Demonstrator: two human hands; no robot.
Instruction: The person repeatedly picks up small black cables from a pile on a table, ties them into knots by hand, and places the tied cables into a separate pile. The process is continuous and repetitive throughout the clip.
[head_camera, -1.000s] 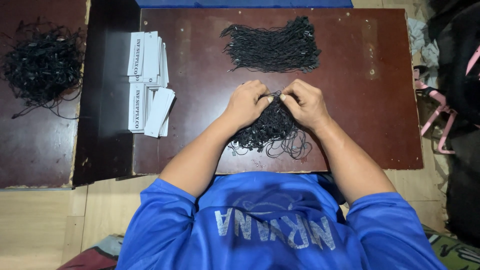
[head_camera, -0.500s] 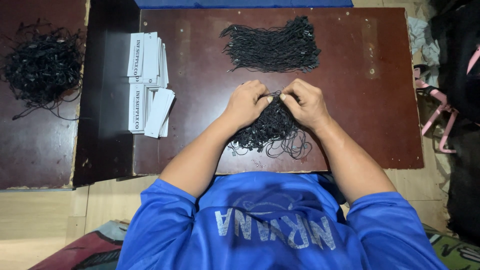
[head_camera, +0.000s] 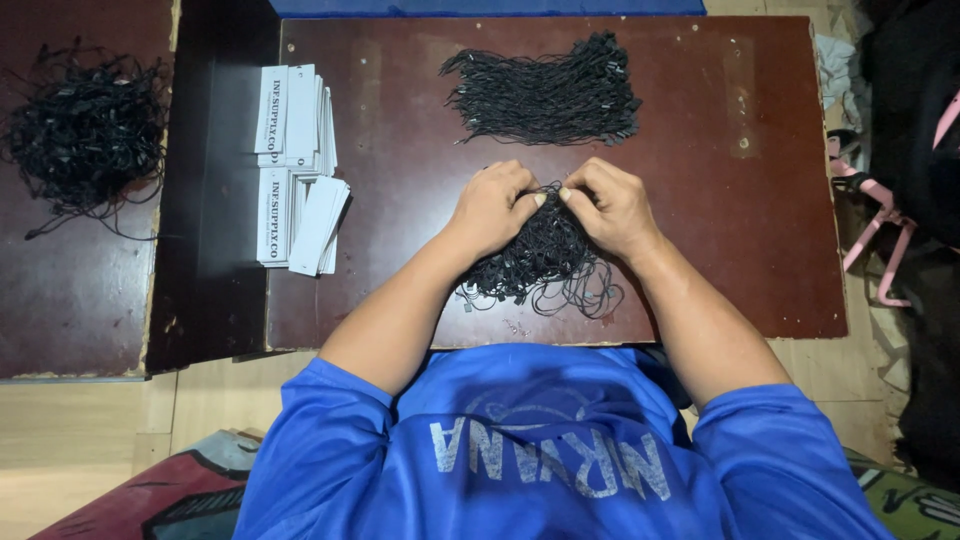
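Count: three heaps of black cord, two stacks of white paper tags, two hands in view.

The loose black cord bundle lies on the near middle of the dark red-brown board, a tangled mass of thin strings with stray loops trailing at its near edge. The left hand and right hand sit on its far end, fingers curled narrow and pinching strands, thumbs almost touching.

The combed cord pile lies farther back, its strands roughly parallel with small hard ends.

The round tangled heap rests on a separate board to the left.

The tags are flat, rectangular and fanned.
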